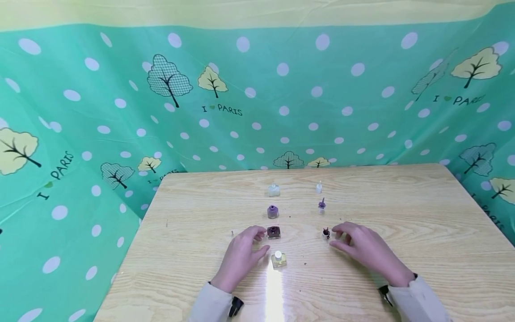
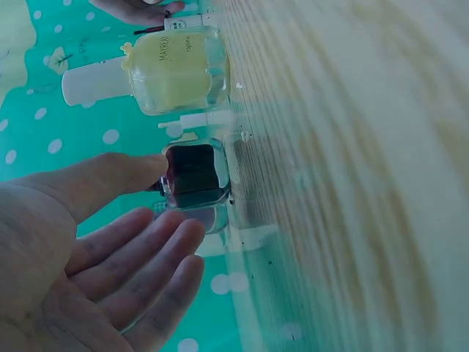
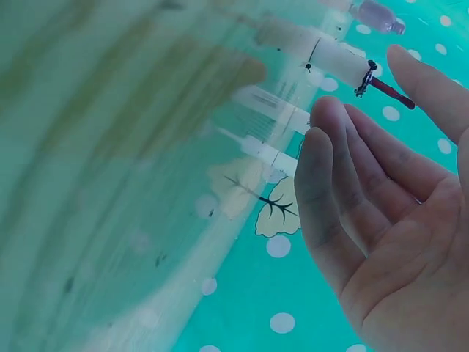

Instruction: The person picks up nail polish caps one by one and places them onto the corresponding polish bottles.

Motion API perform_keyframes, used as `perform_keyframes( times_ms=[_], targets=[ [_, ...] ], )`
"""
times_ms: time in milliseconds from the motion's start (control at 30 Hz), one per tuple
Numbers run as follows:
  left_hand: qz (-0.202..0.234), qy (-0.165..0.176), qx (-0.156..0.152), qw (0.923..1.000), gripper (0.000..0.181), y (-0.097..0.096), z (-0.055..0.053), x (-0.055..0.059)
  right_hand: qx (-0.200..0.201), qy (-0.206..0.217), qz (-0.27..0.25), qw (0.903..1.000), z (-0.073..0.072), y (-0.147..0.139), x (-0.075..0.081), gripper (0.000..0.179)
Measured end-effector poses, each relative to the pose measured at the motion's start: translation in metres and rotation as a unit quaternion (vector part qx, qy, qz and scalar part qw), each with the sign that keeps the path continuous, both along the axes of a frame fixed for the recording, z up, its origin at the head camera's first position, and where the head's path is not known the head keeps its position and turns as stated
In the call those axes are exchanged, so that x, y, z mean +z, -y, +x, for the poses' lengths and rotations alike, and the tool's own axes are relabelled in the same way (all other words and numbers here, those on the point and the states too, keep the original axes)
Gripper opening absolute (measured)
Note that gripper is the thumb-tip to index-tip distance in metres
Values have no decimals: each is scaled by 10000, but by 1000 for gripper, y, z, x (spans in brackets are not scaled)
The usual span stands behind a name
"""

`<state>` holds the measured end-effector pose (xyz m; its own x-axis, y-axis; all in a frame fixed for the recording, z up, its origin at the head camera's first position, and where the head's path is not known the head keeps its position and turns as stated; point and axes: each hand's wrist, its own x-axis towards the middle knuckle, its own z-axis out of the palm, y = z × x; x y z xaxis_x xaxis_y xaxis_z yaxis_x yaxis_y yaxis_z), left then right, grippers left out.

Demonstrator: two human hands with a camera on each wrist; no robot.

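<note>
My left hand (image 1: 242, 254) is beside the open dark red nail polish bottle (image 1: 274, 232), its fingers loosely spread and nothing in its grasp. In the left wrist view the thumb overlaps the edge of that dark red bottle (image 2: 196, 174). A yellow nail polish bottle (image 1: 279, 260) with its white cap on stands nearer to me. On the right, my right hand (image 1: 364, 248) holds nothing, with thumb and fingers apart close to a white cap (image 1: 326, 234) standing with its dark red brush up. The same brush cap (image 3: 341, 62) shows in the right wrist view.
Behind the dark red bottle stand an open purple bottle (image 1: 272, 212) and an open clear bottle (image 1: 274, 191). A purple-brushed cap (image 1: 322, 205) and a white-brushed cap (image 1: 319, 187) stand to their right. A patterned green curtain (image 1: 257, 89) hangs behind the wooden table (image 1: 193, 214).
</note>
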<state>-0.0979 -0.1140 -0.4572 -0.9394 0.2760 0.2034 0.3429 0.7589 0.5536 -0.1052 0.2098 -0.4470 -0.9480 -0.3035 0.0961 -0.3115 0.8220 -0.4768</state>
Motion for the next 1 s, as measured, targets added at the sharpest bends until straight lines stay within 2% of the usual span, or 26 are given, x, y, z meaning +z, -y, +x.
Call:
perform_keyframes(
  times_ms=[267,500,1000],
  targets=[
    [32,99,134,9999,41,-2,-8,0,41,413,-169,9990,-8,4,1,28],
    [77,312,150,9994,41,-5,-15,-2,139,611,-244,9977,-14,8,0,26],
    [-2,702,58,9975,37,-10,-28,-3,234,802,-150,9964,-24,18,-1,22]
  ],
)
